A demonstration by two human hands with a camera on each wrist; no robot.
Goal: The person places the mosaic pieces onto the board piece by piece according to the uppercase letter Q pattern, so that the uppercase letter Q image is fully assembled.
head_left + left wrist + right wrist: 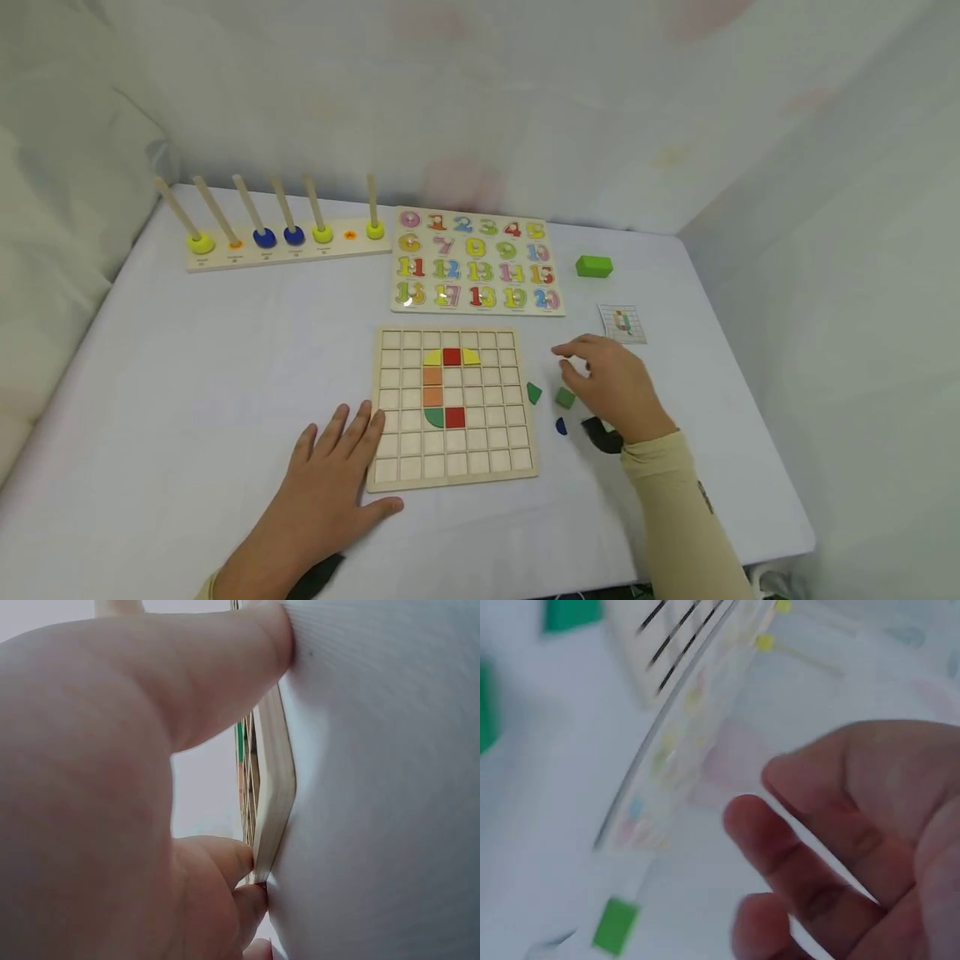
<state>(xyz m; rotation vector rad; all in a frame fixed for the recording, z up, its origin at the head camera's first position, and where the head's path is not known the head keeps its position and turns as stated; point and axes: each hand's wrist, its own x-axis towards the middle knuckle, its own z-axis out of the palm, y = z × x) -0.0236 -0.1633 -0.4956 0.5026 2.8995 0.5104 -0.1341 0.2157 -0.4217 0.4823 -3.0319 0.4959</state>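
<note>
A square wooden grid board [397,446] lies on the white table. Set in its cells are two red squares [454,417], two yellow pieces [470,357], two orange squares [432,396] and a green rounded piece [434,417]. My left hand [322,492] rests with spread fingers at the board's left edge; in the left wrist view its fingertips touch the board's side [277,780]. Over the table right of the board, my right hand [618,387] has loosely bent fingers, with a gap between thumb and forefinger and nothing held. Below it lie a green block [566,397], a green piece [533,392] and a blue piece [561,426].
A small printed card [624,323] lies beyond the right hand, with a long green block [594,267] behind it. Behind the grid stands a number puzzle board [478,262]. A peg stand [288,258] with yellow and blue beads is at the back left.
</note>
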